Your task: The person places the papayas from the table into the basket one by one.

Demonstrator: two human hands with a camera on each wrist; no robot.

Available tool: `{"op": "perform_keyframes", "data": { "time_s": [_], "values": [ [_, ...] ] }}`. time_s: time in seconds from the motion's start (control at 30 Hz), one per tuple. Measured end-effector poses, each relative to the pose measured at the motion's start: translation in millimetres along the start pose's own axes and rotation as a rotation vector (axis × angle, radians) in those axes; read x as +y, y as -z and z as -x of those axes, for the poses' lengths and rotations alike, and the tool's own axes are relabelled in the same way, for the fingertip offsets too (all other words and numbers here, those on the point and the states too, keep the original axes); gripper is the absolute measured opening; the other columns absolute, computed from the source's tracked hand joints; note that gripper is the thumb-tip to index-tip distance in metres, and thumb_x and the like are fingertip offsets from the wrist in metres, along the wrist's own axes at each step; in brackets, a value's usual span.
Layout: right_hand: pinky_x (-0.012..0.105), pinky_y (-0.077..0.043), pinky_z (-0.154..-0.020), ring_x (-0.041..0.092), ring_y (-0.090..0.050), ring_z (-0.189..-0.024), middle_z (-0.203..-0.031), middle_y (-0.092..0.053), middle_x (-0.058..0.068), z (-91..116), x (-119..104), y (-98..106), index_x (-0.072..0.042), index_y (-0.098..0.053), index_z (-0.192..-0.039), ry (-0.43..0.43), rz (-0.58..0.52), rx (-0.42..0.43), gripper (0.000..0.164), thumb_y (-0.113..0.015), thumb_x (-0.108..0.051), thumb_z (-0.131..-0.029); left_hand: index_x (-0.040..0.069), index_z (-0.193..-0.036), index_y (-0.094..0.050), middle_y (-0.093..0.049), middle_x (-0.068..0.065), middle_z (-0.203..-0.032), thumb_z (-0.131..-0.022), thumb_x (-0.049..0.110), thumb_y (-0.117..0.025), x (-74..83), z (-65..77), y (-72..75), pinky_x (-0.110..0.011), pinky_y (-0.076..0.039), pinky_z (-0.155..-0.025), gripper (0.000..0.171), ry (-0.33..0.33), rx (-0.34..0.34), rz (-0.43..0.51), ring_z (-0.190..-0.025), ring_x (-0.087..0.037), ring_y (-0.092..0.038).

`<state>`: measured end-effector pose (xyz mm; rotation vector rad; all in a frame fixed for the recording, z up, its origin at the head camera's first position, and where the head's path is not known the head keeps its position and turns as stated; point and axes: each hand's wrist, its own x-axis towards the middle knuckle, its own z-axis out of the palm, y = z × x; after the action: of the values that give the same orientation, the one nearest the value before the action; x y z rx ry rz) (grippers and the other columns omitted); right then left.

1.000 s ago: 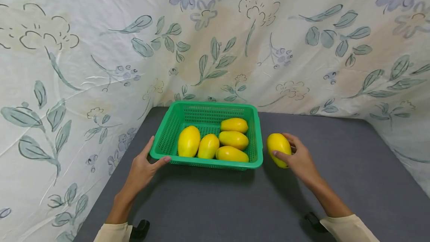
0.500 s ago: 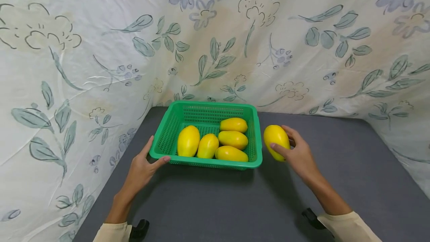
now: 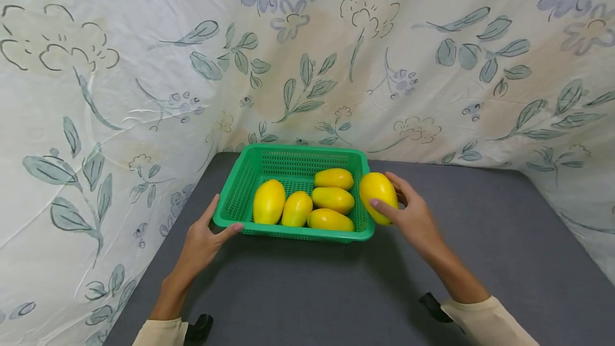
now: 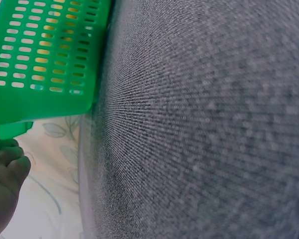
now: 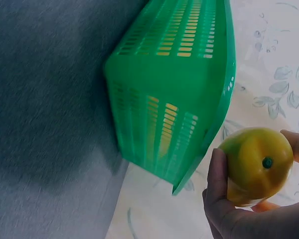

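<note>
A green plastic basket (image 3: 298,234) with slotted walls stands on the grey table; several yellow mangoes (image 3: 269,202) lie in it. At its near left corner, my left hand (image 3: 199,244) holds the rim, thumb along the front and fingers at the left side. My right hand (image 3: 413,215) grips another yellow mango (image 3: 378,196) between thumb and fingers, raised off the table at the basket's right rim. In the right wrist view, this mango (image 5: 256,164) shows a small dark green stem spot and sits above rim height, just outside the basket wall (image 5: 159,84).
The grey cloth-covered table (image 3: 298,292) stretches in front of the basket and to its right. Flower-patterned cloth (image 3: 375,68) hangs behind the table and along its left side. Dark straps (image 3: 434,308) show at both wrists.
My right hand has lifted the mango and carried it left, from beside the basket to its right rim. My left hand and the basket have stayed almost still.
</note>
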<state>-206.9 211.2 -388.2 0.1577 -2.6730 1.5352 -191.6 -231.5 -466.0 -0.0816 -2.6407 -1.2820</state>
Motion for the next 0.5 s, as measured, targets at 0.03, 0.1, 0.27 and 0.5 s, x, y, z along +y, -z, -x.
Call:
{"op": "perform_keyframes", "data": {
  "time_s": [0.03,0.1,0.27,0.5],
  "values": [
    [0.044,-0.055,-0.097,0.037,-0.050,-0.137,-0.158,-0.048,0.016,-0.2,-0.9,-2.0,-0.021,-0.031,-0.169,0.005,-0.002,-0.008,0.085,-0.072,-0.048,-0.100,0.005,-0.170,-0.019,-0.032,-0.026,-0.169,-0.096,0.036,-0.082,-0.1,0.0,0.1,-0.066,-0.034,-0.120,0.102,0.000,0.000,0.000,-0.153,-0.046,-0.037],
    [0.044,-0.054,-0.097,0.035,-0.051,-0.136,-0.157,-0.049,0.015,-0.1,-2.8,-6.2,-0.021,-0.032,-0.169,0.017,-0.010,-0.023,0.084,-0.073,-0.048,-0.100,0.005,-0.170,-0.019,-0.033,-0.026,-0.169,-0.096,0.035,-0.082,-0.4,0.3,0.1,-0.066,-0.034,-0.120,0.102,-0.003,0.000,0.001,-0.153,-0.046,-0.037],
    [0.046,-0.053,-0.098,0.032,-0.051,-0.134,-0.156,-0.051,0.013,0.6,-5.3,-16.1,-0.019,-0.033,-0.167,0.055,-0.023,-0.049,0.083,-0.073,-0.047,-0.100,0.004,-0.169,-0.020,-0.033,-0.026,-0.168,-0.095,0.033,-0.082,-0.4,1.3,0.0,-0.066,-0.035,-0.120,0.101,-0.012,0.004,0.003,-0.153,-0.046,-0.038],
    [0.062,-0.052,-0.106,0.037,-0.050,-0.143,-0.160,-0.049,0.016,3.0,-6.0,-22.0,-0.019,-0.035,-0.167,0.088,-0.047,-0.050,0.079,-0.073,-0.043,-0.101,0.004,-0.170,-0.019,-0.032,-0.026,-0.169,-0.095,0.033,-0.082,-0.4,1.1,0.2,-0.066,-0.033,-0.120,0.101,-0.015,0.002,0.010,-0.154,-0.045,-0.036]
  ]
}}
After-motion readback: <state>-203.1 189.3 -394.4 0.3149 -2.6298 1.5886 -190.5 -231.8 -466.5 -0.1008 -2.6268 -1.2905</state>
